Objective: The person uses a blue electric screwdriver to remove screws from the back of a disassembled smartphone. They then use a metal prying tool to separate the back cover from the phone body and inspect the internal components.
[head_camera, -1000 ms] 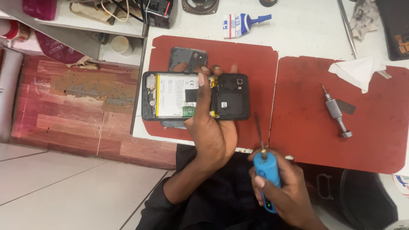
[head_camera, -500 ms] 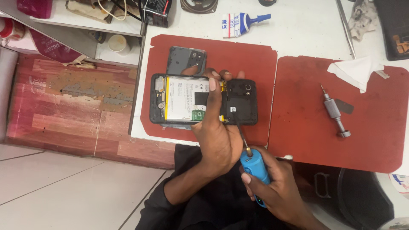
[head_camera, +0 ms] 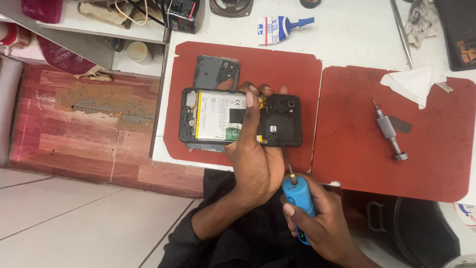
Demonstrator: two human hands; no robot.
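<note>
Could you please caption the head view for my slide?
Left hand grips opened phone; right hand holds blue screwdriver.

Two red mats (head_camera: 347,99) lie side by side on a white table (head_camera: 347,34). A grey back cover (head_camera: 214,72) rests on the left mat. On the right mat lie a silver screwdriver (head_camera: 389,133), a small dark pick (head_camera: 400,124) just beside it, and a white tissue (head_camera: 411,83) at the top edge. Above the mats sit a glue tube (head_camera: 280,27), a round speaker (head_camera: 231,6) and a long metal rod (head_camera: 400,32). A dark tray (head_camera: 458,34) stands at the top right corner. To the left, a shelf (head_camera: 99,25) holds cables (head_camera: 133,11) and a cup (head_camera: 137,50). Below it, a worn red panel (head_camera: 84,129) meets pale floor tiles (head_camera: 74,223).
</note>
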